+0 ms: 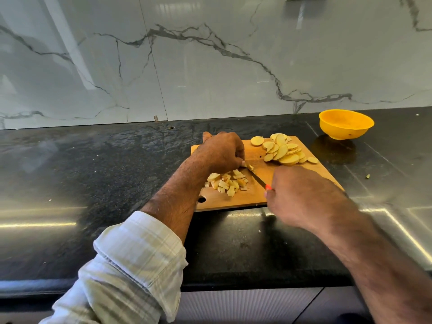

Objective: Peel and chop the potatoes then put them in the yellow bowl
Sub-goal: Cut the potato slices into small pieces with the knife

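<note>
A person's right hand (301, 197) is closed tight around a knife's orange handle (268, 187), only a sliver of which shows past the knuckles; the dark, narrow knife blade (257, 177) runs from that fist up and to the left, its long axis slanting toward the far left, its tip meeting a small potato piece (249, 167); the left hand (222, 153), fingers curled down, pins that piece against the wooden cutting board (261, 197), fingertips just beside the blade; how much of the piece lies under the fingers cannot be told.

Near the left hand's heel lies a loose heap of pale, blocky chopped potato (228, 182), some bits showing tan edges; at the board's far right a fanned pile of smooth oval potato slices (284, 150) overlaps, lying flat; the board is a warm brown rectangle, turned slightly askew, with a dark hanging hole (201, 199) at its near left corner.

The board rests on a black speckled stone countertop (105, 174), glossy with streaks of reflected light; a round yellow bowl (346, 123), plastic-looking, stands upright well apart at the far right; a white marble-patterned wall (210, 66) with grey veins rises behind; a rolled pale checked sleeve (131, 265) covers the left forearm.
</note>
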